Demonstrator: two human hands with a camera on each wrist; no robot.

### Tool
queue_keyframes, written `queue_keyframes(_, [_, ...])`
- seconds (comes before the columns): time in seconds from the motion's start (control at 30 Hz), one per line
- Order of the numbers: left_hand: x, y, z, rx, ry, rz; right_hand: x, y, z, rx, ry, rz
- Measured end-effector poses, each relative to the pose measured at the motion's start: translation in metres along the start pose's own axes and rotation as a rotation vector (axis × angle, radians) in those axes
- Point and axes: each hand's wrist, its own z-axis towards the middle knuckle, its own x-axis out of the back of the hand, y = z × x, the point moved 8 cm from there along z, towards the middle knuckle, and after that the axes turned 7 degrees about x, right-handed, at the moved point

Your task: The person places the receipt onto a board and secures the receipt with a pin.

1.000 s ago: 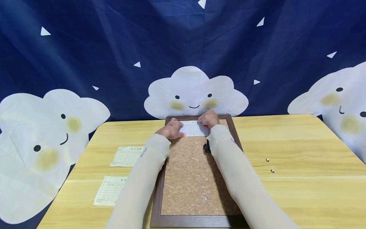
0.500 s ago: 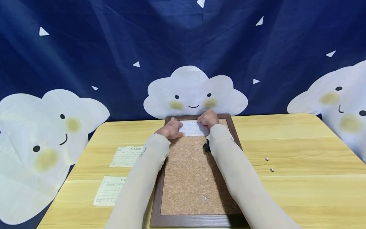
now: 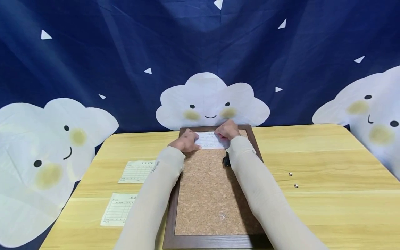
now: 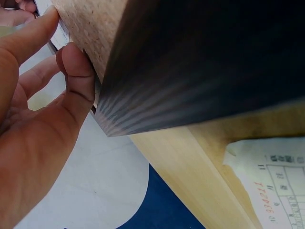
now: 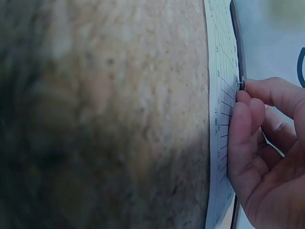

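Observation:
A printed paper slip (image 3: 208, 140) lies across the top of a cork board (image 3: 206, 194) with a dark brown frame. My left hand (image 3: 187, 141) rests on the slip's left end, index finger and thumb spread apart at its edge. At the slip's upper middle, my right hand (image 3: 228, 130) pinches a small metal thumbtack (image 5: 242, 84) between thumb and index finger, its point down at the paper. The other right fingers are curled against the slip and cover its right part.
Two more printed slips, an upper one (image 3: 134, 171) and a lower one (image 3: 117, 209), lie left of the board, partly under the left sleeve. Two silver thumbtacks (image 3: 290, 174) sit on the wooden table (image 3: 337, 156) to the right. A blue cloud-print curtain (image 3: 200, 41) hangs behind.

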Motion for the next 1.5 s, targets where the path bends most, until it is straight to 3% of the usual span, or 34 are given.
queue_keyframes(0.8, [-0.0018,0.0002,0.0006,0.007,-0.009,0.014,0.0020,-0.0053,-0.0039,0.019,-0.005,-0.145])
queue_keyframes(1.3, [-0.0009,-0.0006,-0.0005,0.008,0.002,-0.002,0.0023,-0.0048,-0.0037,0.021,-0.002,-0.132])
queue_keyframes(1.5, [0.0003,0.0021,0.0001,-0.026,0.016,0.021,0.0004,-0.0039,-0.0010,0.055,0.005,-0.150])
